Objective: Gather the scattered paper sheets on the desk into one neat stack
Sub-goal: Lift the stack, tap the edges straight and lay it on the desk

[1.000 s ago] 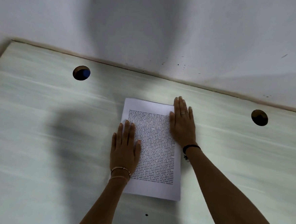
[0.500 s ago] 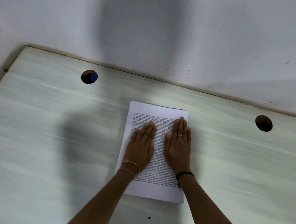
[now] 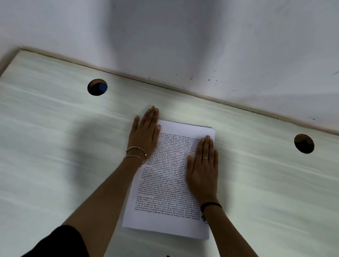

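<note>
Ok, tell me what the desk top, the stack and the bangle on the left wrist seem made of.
The desk top looks like laminated board: pale matt wood-grain streaks, cleanly cut round holes. The stack is plain white paper, matt, with black print on top. The bangle seems thin gold-toned metal; it glints slightly.

I see 2 bare forearms (image 3: 105, 200) in the lower half of the frame. The left hand (image 3: 144, 132) has 2 thin gold bangles (image 3: 136, 153) at its wrist, and a black sleeve (image 3: 62, 245) shows in the lower left corner. The right hand (image 3: 201, 174) wears 1 thin ring (image 3: 205, 157) and a black band (image 3: 209, 205) around the wrist.
</note>
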Demonstrator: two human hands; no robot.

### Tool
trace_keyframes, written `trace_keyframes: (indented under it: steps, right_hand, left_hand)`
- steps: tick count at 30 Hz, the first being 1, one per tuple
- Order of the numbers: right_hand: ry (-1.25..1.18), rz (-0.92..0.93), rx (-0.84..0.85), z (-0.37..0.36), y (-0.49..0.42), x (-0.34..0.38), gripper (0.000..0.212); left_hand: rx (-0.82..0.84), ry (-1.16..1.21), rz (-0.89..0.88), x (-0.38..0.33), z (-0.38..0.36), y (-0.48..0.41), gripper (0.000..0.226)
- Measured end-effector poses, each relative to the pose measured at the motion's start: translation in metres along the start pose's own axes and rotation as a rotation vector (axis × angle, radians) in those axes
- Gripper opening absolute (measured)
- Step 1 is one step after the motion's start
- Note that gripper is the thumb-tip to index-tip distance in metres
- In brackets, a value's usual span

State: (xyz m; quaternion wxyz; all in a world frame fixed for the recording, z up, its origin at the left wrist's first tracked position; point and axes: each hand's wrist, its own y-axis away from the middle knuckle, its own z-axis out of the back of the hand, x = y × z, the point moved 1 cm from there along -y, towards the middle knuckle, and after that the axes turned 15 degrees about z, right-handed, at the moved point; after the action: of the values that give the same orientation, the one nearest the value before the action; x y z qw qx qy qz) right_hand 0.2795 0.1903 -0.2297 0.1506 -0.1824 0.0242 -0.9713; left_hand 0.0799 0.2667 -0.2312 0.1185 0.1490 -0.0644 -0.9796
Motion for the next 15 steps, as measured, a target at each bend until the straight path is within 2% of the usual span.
trace_keyframes:
  steps: [3,9,15]
  right_hand:
    - [0.002,-0.006,0.0,-0.001,0.001,0.0,0.061]
    - [0.034,-0.001,-0.004,-0.002,0.001,-0.002,0.06]
    - [0.1,-0.101,0.008,-0.003,0.001,0.019,0.057]
  left_hand:
    - [-0.02,-0.042,0.1,-0.003,0.001,0.019,0.06]
    - [-0.028,0.005,0.08,0.014,-0.013,0.131,0.057]
    - [-0.043,-0.013,0.108,0.021,-0.014,0.136,0.056]
